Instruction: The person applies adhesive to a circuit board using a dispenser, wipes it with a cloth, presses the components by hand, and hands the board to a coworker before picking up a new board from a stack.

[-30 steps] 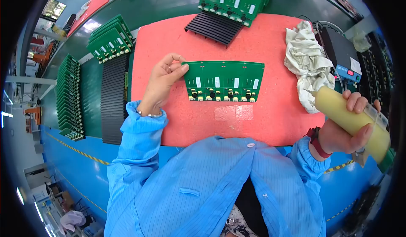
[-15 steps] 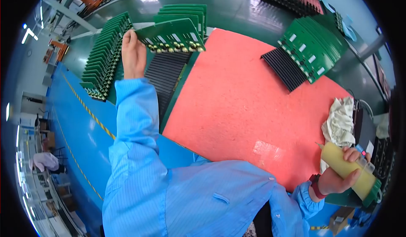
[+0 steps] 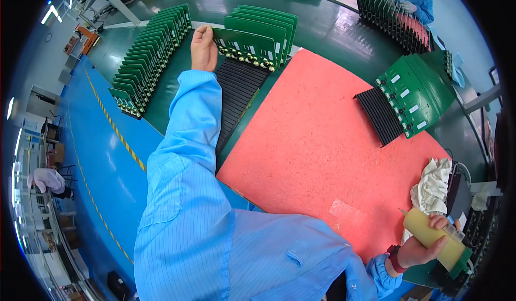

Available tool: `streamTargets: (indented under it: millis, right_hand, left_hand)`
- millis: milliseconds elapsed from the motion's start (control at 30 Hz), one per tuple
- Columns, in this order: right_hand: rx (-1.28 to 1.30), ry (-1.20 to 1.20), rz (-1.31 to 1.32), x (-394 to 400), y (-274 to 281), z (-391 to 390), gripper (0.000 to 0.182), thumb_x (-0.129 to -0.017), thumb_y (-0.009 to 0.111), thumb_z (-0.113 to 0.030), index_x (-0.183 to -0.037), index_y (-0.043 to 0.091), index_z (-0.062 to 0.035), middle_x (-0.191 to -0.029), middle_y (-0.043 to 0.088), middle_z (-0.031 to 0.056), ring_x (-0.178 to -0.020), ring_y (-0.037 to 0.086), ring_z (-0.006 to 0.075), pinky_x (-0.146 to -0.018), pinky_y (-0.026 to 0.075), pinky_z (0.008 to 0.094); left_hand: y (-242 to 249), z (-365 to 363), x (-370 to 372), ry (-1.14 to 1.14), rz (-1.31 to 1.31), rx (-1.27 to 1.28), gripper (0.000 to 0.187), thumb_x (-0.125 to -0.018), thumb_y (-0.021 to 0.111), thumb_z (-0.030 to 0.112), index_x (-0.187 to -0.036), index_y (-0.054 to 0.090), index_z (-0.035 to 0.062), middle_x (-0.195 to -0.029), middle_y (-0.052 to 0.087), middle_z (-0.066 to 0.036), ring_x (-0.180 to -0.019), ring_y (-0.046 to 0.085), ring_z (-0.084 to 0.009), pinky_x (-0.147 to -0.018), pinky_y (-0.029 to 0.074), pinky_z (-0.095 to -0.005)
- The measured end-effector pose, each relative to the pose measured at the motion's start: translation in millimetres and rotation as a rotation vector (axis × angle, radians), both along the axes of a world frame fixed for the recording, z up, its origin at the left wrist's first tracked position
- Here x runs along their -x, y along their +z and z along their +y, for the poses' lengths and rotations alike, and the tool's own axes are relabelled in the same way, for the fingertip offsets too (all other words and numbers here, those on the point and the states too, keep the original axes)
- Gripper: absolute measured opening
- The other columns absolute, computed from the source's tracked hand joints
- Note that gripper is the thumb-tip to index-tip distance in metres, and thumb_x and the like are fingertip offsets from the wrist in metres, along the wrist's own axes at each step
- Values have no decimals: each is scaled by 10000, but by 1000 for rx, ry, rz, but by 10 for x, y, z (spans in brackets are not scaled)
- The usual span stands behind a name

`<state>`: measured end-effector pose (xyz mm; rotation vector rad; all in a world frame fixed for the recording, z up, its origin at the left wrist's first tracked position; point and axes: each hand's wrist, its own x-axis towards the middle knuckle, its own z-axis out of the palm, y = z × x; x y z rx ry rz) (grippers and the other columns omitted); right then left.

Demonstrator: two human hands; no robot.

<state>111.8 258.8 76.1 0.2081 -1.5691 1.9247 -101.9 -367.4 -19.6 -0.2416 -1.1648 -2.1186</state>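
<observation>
My left hand [image 3: 204, 48] grips a green circuit board [image 3: 244, 44] by its upper left corner. The board stands nearly upright, its lower edge with the round components right at the black slotted rack [image 3: 242, 88]. Directly behind it, more green boards [image 3: 263, 19] are upright at the far end of that rack. In my right hand [image 3: 419, 251], at the lower right, is a yellowish dispensing bottle [image 3: 423, 227] with a thin nozzle and a green end. My fingers wrap around the bottle, and its nozzle points left over the pink mat [image 3: 322, 140].
Left of my arm, a long row of boards [image 3: 153, 48] stands in a rack. More boards [image 3: 416, 94] lean in a black rack [image 3: 379, 115] at the mat's right. A crumpled cloth [image 3: 431, 185] lies near the bottle. Across the bench, a gloved person [image 3: 414, 0] works at another rack.
The board in my left hand has come down to the rack, more level now. My view has shifted left, and the person across the bench shows more. The right hand keeps the bottle.
</observation>
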Motion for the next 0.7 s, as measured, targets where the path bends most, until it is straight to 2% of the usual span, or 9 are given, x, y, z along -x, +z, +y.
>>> streamTargets:
  millis: [267, 367, 467, 567, 633, 700]
  right_hand:
    - [-32, -23, -27, 59, -4, -86, 485, -960, 478, -338, -1309, 356, -24, -876, 410, 61, -840, 411, 173, -912, 354, 371]
    - [-50, -40, -40, 72, -13, -98, 513, -946, 488, -344, -1322, 340, -29, -871, 414, 60, -830, 414, 171, -895, 357, 369]
    - [-70, -72, -39, 77, 29, -107, 560, -917, 508, -343, -1341, 305, -38, -858, 426, 60, -804, 423, 168, -851, 364, 362]
    - [-67, -45, 0, 72, 43, 29, 561, -913, 518, -336, -1336, 300, -39, -861, 431, 64, -800, 423, 173, -848, 363, 364]
    - [-24, -43, 21, 18, 75, 153, 561, -909, 525, -330, -1336, 298, -45, -863, 435, 69, -800, 423, 176, -845, 361, 365]
    - [-48, -58, 74, 44, 204, 197, 565, -897, 538, -332, -1331, 309, -52, -875, 442, 72, -801, 424, 176, -841, 357, 369]
  left_hand:
    - [-120, -90, 93, -41, -56, 26, 113, -945, 604, 68, -1056, 593, 55, -987, 637, -16, -943, 587, -121, -882, 459, -266]
    - [-51, -19, 75, -50, -67, -9, 124, -930, 614, 27, -1051, 596, 41, -952, 630, -21, -901, 587, -106, -866, 458, -246]
    - [76, 77, 76, 120, -126, 157, 146, -908, 642, 26, -1052, 619, 32, -973, 632, -27, -904, 582, -106, -833, 468, -256]
    - [192, 309, -23, 729, -237, 374, 172, -883, 675, 38, -1051, 639, 27, -992, 634, -28, -891, 578, -100, -796, 474, -253]
    - [366, 667, -149, 807, -148, 427, 193, -872, 692, 54, -1056, 642, 25, -987, 631, -21, -875, 573, -92, -769, 469, -242]
    - [669, 1388, -363, 492, -140, 444, 196, -871, 693, 55, -1059, 646, 30, -951, 624, -8, -855, 574, -87, -762, 460, -228]
